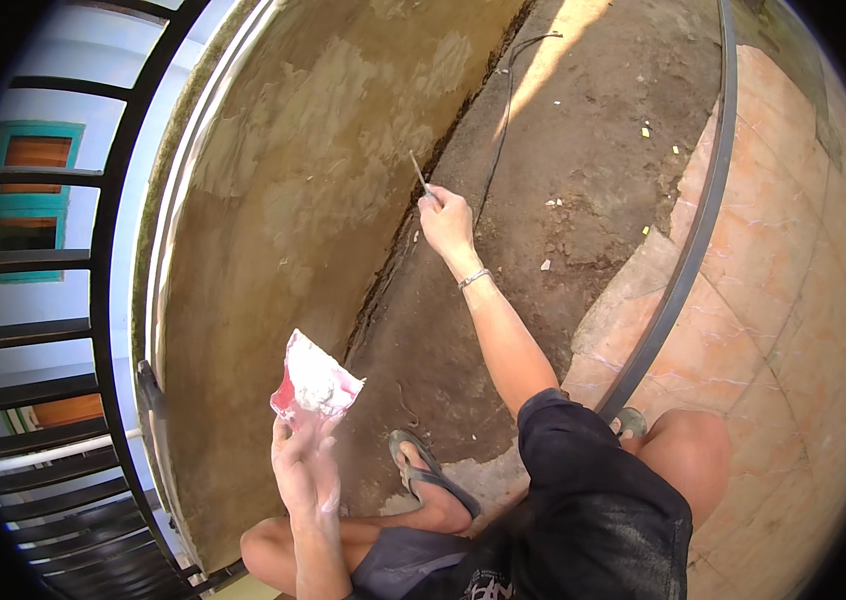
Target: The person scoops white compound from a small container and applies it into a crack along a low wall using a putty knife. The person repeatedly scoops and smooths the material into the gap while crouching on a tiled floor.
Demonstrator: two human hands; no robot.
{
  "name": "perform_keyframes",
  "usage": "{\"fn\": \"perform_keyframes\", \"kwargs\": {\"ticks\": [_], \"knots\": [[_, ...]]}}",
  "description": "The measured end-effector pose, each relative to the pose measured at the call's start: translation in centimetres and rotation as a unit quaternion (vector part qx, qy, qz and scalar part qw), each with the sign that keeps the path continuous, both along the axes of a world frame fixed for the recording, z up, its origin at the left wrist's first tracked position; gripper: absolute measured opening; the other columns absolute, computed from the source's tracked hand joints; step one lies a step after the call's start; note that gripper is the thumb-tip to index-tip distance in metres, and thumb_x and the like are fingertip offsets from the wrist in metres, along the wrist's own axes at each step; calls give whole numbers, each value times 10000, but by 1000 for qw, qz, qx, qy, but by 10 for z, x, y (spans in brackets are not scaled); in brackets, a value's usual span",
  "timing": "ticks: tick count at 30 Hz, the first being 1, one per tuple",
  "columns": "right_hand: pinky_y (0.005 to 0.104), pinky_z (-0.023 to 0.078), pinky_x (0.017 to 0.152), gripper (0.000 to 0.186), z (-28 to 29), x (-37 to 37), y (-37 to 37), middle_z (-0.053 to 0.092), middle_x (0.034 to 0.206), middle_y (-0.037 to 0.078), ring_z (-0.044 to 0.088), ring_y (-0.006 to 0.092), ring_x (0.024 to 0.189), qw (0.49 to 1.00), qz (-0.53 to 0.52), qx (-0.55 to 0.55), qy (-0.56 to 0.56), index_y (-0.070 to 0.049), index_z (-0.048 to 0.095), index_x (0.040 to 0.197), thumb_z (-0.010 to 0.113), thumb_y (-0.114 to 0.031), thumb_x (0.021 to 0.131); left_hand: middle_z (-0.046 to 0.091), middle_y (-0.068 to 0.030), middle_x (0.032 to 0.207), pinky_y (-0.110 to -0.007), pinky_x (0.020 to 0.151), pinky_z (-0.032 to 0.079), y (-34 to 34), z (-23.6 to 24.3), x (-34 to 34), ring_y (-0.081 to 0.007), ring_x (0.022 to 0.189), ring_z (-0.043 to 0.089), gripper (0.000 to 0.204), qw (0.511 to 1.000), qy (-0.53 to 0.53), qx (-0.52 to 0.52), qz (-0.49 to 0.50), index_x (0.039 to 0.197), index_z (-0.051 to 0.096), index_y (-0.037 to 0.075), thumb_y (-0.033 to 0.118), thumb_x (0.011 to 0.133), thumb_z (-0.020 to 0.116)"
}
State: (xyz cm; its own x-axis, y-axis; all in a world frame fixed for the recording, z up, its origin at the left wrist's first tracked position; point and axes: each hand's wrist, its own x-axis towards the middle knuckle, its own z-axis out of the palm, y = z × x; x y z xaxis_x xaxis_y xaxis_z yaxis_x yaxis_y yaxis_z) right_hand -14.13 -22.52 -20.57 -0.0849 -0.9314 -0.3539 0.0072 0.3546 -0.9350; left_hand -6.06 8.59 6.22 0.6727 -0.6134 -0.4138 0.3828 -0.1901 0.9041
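Note:
My left hand (304, 468) is closed from below round a torn pink piece (284, 393), perhaps a cut of plastic, its edges bent up. A lump of white paste (321, 375) lies on it, and white smears mark my wrist. Farther forward, my right hand (446, 222) grips a thin flat tool (419, 173), seen nearly edge-on; its exact kind is unclear. The tool's tip is over the low plastered wall (283, 200), which carries pale, uneven smears. Whether the tip touches the wall I cannot tell.
A dark railing (103, 250) runs along the left, before a blue wall with a teal-framed window (28, 200). A black cable (506, 130) crosses the rough ground near the wall's foot. A grey metal bar (708, 200) curves beside orange tiles (753, 280). Small chips (546, 265) are scattered about.

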Motion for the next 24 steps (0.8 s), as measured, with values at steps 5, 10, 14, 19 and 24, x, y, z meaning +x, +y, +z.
{"fn": "perform_keyframes", "kwargs": {"ticks": [5, 10, 14, 19, 24], "knots": [[434, 565, 901, 397, 5, 9, -25, 725, 1031, 303, 718, 411, 1039, 995, -44, -81, 21, 63, 694, 1233, 627, -190, 934, 668, -164, 1294, -244, 704, 639, 7, -2, 4, -262, 966, 750, 493, 1000, 2, 7, -7, 1442, 458, -49, -50, 948, 474], [418, 560, 924, 418, 17, 14, 9, 724, 1046, 300, 724, 399, 1048, 993, 79, -82, -19, 58, 694, 1245, 658, -208, 924, 651, -165, 1316, -244, 731, 640, 3, -2, 2, -261, 1011, 739, 490, 1000, -6, 16, -5, 1441, 450, -60, -50, 952, 475], [412, 560, 922, 407, 25, -1, 18, 741, 1043, 276, 737, 374, 1039, 996, 51, -69, -38, 37, 696, 1253, 670, -203, 925, 652, -160, 1307, -244, 739, 636, -1, 1, -3, -252, 1005, 738, 490, 1000, 12, 2, -13, 1442, 447, -64, -54, 954, 483], [412, 560, 850, 456, 48, 26, 7, 741, 990, 270, 739, 375, 961, 989, -50, -140, 3, 110, 625, 1304, 619, -185, 956, 651, -156, 1311, -251, 739, 629, 0, 4, -5, -247, 997, 739, 492, 1000, 13, -5, -22, 1446, 448, -60, -55, 955, 487], [439, 551, 894, 483, 51, 43, 38, 716, 1002, 305, 716, 422, 1010, 992, 76, -97, -20, 103, 603, 1338, 614, -168, 939, 647, -159, 1321, -255, 756, 631, 1, 7, -4, -240, 1019, 731, 501, 999, 17, 1, -40, 1449, 442, -63, -59, 950, 484]]}}
